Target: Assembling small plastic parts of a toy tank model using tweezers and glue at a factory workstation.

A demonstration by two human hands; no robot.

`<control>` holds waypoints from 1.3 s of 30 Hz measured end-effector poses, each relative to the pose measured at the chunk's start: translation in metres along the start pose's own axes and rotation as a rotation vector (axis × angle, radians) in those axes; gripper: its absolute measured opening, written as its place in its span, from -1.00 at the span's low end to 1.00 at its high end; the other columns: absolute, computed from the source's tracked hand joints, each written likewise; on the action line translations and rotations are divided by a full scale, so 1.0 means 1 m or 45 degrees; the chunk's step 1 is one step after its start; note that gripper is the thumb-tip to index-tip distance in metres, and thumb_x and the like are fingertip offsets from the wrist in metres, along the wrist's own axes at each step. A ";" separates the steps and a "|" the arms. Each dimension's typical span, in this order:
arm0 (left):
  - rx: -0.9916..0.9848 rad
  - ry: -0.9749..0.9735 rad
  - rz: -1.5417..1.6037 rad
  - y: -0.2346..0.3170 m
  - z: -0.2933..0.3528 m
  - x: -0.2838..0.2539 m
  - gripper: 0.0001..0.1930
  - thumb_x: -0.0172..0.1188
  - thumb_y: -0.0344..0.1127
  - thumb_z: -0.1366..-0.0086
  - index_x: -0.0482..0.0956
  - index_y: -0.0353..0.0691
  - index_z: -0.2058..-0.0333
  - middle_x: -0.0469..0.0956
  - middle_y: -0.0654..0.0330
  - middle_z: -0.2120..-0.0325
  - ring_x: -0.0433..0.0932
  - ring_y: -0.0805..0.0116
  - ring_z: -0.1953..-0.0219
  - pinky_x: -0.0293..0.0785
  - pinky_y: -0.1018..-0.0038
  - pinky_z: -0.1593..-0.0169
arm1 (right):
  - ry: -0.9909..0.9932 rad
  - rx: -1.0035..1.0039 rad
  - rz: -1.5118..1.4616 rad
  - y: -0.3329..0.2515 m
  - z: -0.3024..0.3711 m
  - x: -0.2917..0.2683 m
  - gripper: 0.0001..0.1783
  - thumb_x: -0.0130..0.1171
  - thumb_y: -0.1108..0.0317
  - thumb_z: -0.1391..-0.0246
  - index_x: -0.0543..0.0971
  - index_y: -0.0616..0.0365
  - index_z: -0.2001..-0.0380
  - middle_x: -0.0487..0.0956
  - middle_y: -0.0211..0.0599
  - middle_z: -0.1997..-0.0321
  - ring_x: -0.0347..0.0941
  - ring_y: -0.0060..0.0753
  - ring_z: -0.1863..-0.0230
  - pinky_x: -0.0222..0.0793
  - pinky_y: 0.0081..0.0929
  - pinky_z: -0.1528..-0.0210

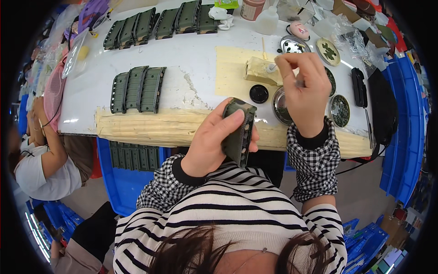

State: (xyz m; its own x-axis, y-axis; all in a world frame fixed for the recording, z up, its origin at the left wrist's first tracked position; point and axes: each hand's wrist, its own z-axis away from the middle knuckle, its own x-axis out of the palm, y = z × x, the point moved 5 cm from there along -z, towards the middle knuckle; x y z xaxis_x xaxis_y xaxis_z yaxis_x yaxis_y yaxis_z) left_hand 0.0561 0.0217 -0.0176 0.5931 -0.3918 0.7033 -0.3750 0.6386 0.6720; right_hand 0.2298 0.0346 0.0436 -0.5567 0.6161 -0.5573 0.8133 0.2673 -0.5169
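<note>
My left hand is wrapped round a dark green camouflage plastic casing, thumb pressed on its face, just off the table's padded front edge. Its ribbed, notched side is turned to the right. My right hand is raised over the table, thumb and forefinger pinched together; whatever they hold is too small to make out. Close by the fingertips, a small white nozzle or tip pokes out of a tape-wrapped block. Below the block lies a round black lid, and a metal dish is partly hidden behind my right hand.
Three similar green casings lie at left, with rows of several more behind. Round dishes of small dark green parts stand at right, near a black tool. A blue bin holds more casings below. Another person sits at left.
</note>
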 end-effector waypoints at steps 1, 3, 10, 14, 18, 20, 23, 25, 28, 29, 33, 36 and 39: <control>0.093 0.036 -0.164 0.006 0.002 0.003 -0.71 -0.06 -0.20 -0.42 0.36 -0.28 0.04 0.53 0.11 0.40 0.53 0.37 0.44 0.48 0.49 0.29 | -0.029 -0.005 -0.011 0.006 0.003 0.007 -0.90 0.28 0.54 0.03 0.61 0.20 0.38 0.49 -0.31 0.43 0.43 -0.46 0.52 0.32 -0.57 0.53; 0.283 0.114 -0.493 0.017 0.006 0.007 -0.72 0.03 -0.31 -0.39 0.38 -0.32 0.00 0.57 0.11 0.35 0.56 0.41 0.37 0.48 0.54 0.22 | 0.094 0.006 -0.003 -0.004 0.003 -0.002 -0.89 0.29 0.56 0.04 0.61 0.20 0.38 0.50 -0.33 0.43 0.43 -0.50 0.52 0.31 -0.60 0.54; 0.917 0.278 -1.651 0.037 0.010 0.014 -0.66 0.27 -0.45 -0.15 0.55 -0.20 0.05 0.57 0.15 0.48 0.56 0.33 0.51 0.46 0.47 0.43 | -0.153 0.443 -1.037 -0.034 0.020 -0.007 -0.87 0.09 0.47 -0.23 0.47 0.34 0.23 0.51 -0.34 0.28 0.53 -0.60 0.32 0.41 -0.74 0.27; 0.935 0.313 -1.841 0.034 0.011 0.017 -0.66 0.29 -0.42 -0.11 0.57 -0.13 0.09 0.54 0.20 0.51 0.51 0.23 0.55 0.41 0.41 0.49 | -0.237 0.497 -1.080 -0.036 0.029 0.004 -0.86 0.08 0.44 -0.24 0.45 0.34 0.25 0.51 -0.34 0.31 0.54 -0.59 0.32 0.44 -0.72 0.29; 0.945 0.336 -1.893 0.034 0.012 0.018 -0.68 0.28 -0.39 -0.10 0.58 -0.10 0.12 0.51 0.23 0.54 0.50 0.27 0.57 0.40 0.41 0.51 | -0.240 0.503 -1.071 -0.035 0.029 0.006 -0.84 0.06 0.41 -0.26 0.45 0.33 0.27 0.51 -0.34 0.31 0.56 -0.58 0.33 0.46 -0.72 0.30; 0.951 0.342 -1.899 0.034 0.013 0.018 -0.68 0.28 -0.39 -0.10 0.58 -0.09 0.12 0.51 0.24 0.54 0.50 0.27 0.56 0.39 0.41 0.51 | -0.248 0.498 -1.046 -0.036 0.029 0.005 -0.84 0.07 0.41 -0.26 0.45 0.33 0.27 0.51 -0.34 0.31 0.56 -0.57 0.34 0.46 -0.72 0.31; 0.957 0.344 -1.893 0.035 0.013 0.018 -0.69 0.28 -0.39 -0.10 0.58 -0.09 0.12 0.50 0.25 0.54 0.49 0.28 0.56 0.39 0.41 0.51 | -0.253 0.492 -1.029 -0.035 0.029 0.006 -0.84 0.07 0.40 -0.26 0.45 0.33 0.27 0.51 -0.33 0.31 0.57 -0.55 0.34 0.46 -0.72 0.33; 0.961 0.345 -1.888 0.034 0.013 0.018 -0.69 0.28 -0.39 -0.10 0.58 -0.09 0.12 0.50 0.25 0.54 0.49 0.28 0.56 0.39 0.41 0.51 | -0.252 0.492 -1.025 -0.035 0.030 0.006 -0.83 0.07 0.40 -0.26 0.45 0.33 0.28 0.51 -0.33 0.31 0.57 -0.56 0.35 0.47 -0.72 0.34; 0.954 0.350 -1.877 0.034 0.013 0.017 -0.68 0.29 -0.39 -0.10 0.58 -0.09 0.12 0.50 0.25 0.54 0.49 0.28 0.57 0.39 0.40 0.51 | -0.203 0.509 -1.068 -0.035 0.029 0.006 -0.82 0.08 0.40 -0.25 0.44 0.34 0.27 0.51 -0.33 0.32 0.53 -0.60 0.40 0.47 -0.72 0.34; 0.944 0.343 -1.872 0.034 0.013 0.017 -0.68 0.28 -0.40 -0.10 0.58 -0.10 0.11 0.52 0.23 0.52 0.50 0.27 0.56 0.40 0.42 0.50 | -0.158 0.523 -1.116 -0.034 0.028 0.007 -0.82 0.08 0.40 -0.25 0.44 0.35 0.27 0.50 -0.34 0.32 0.51 -0.61 0.42 0.47 -0.72 0.34; 0.959 0.320 -1.617 0.035 0.011 0.013 -0.69 0.27 -0.47 -0.13 0.58 -0.18 0.11 0.57 0.15 0.46 0.55 0.32 0.51 0.44 0.52 0.44 | 0.036 0.456 -1.019 -0.015 0.015 0.000 -0.84 0.09 0.42 -0.24 0.47 0.35 0.28 0.49 -0.37 0.34 0.44 -0.69 0.47 0.47 -0.70 0.37; 0.893 0.308 -1.373 0.038 0.014 0.008 -0.72 0.24 -0.50 -0.18 0.55 -0.26 0.10 0.59 0.13 0.40 0.57 0.43 0.43 0.45 0.59 0.35 | 0.111 0.296 -0.474 0.003 0.005 -0.005 -0.89 0.10 0.47 -0.21 0.51 0.32 0.31 0.48 -0.38 0.36 0.42 -0.72 0.48 0.43 -0.66 0.44; 0.770 0.281 -0.998 0.036 0.012 0.000 -0.74 0.21 -0.48 -0.25 0.51 -0.32 0.07 0.59 0.17 0.36 0.56 0.50 0.37 0.45 0.62 0.28 | 0.029 0.053 -0.107 0.001 -0.001 -0.002 -0.89 0.14 0.59 -0.04 0.54 0.25 0.31 0.47 -0.28 0.39 0.45 -0.43 0.48 0.36 -0.56 0.50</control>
State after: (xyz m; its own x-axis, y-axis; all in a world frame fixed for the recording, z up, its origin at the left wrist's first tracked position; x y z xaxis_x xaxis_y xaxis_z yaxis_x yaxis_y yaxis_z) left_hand 0.0338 0.0366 0.0097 0.9225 -0.3861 -0.0036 -0.0849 -0.2119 0.9736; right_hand 0.2318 0.0345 0.0448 -0.6180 0.6098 -0.4963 0.7560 0.2878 -0.5879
